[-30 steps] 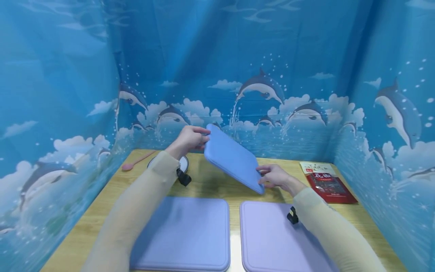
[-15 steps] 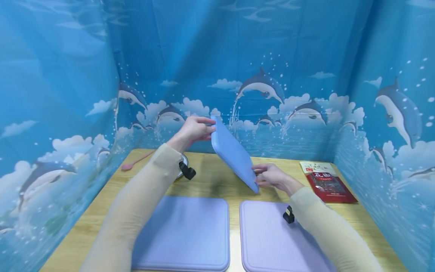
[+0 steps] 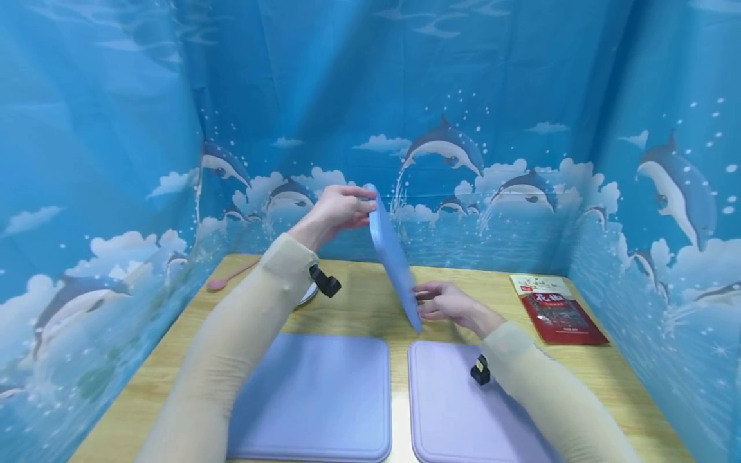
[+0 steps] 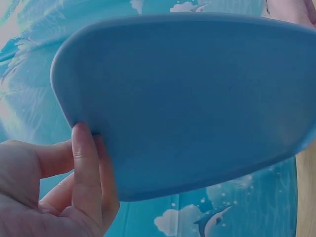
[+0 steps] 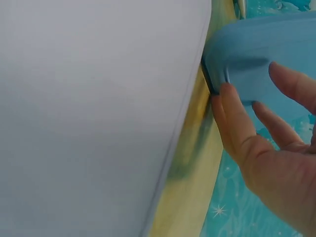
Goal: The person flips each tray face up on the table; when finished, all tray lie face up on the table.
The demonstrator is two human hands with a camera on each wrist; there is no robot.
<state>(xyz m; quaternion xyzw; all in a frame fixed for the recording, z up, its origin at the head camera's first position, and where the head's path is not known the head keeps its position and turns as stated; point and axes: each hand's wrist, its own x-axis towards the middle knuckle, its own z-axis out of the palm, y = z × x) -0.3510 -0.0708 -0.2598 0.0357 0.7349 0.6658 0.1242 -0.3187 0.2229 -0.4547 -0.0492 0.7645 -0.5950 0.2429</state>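
My left hand (image 3: 341, 209) pinches the upper end of a blue rectangular lid-like panel (image 3: 392, 254) with rounded corners. The panel stands steeply tilted, nearly edge-on in the head view. Its broad face fills much of the left wrist view, with the fingertips (image 4: 81, 131) at its edge. At the low end, my right hand (image 3: 448, 302) touches the panel with fairly straight, spread fingers near a rounded corner. Whether the low edge rests on the table is unclear. Two lilac rectangular panels lie flat in front: one left (image 3: 324, 392), one right (image 3: 463, 399).
A pink spoon (image 3: 217, 283) lies at the back left of the wooden table (image 3: 353, 302). A round dish (image 3: 309, 294) is mostly hidden behind the left wrist. On the right lies a red peppercorn packet (image 3: 561, 315). Dolphin-print curtains (image 3: 324, 116) enclose the table.
My left hand has risen and moved right, tipping the blue panel from a slant to nearly upright. My right hand has shifted left with its low end. The flat panels have not moved.
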